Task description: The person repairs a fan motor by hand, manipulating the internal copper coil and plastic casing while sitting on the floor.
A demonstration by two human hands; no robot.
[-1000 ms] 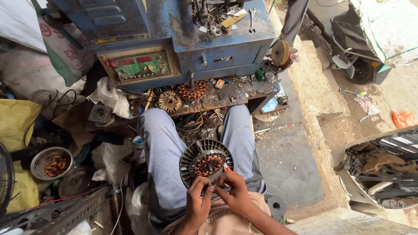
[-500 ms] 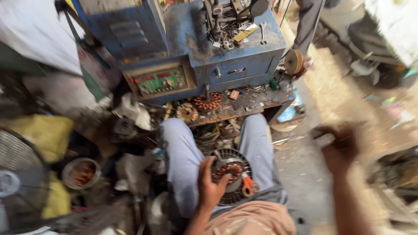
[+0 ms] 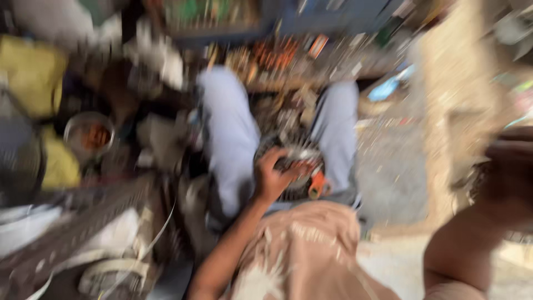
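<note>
Though motion blur softens every outline, the following can be listed. Left hand [image 3: 273, 176]: resting on the round slotted metal motor part [image 3: 293, 166] that lies in the lap between the two legs in pale blue trousers [image 3: 230, 139]; fingers curled over its near-left rim, gripping it as far as the blur allows. Right hand [image 3: 511, 178]: raised out to the right edge of view, well apart from the motor part, forearm below it; whether its fingers are spread or closed cannot be told. Orange-handled tool [image 3: 318, 184]: lying just beside the motor part on its right, against the right thigh. Tan shirt [image 3: 302, 250]: lower centre. Round metal bowl [image 3: 89, 133] with reddish-orange contents: on the cluttered ground to the left. Yellow sack [image 3: 30, 72]: upper left, beyond the bowl. Blue cabinet [image 3: 288, 16]: top edge, with a shelf of coppery windings [image 3: 275, 53] beneath it, beyond the knees.
</note>
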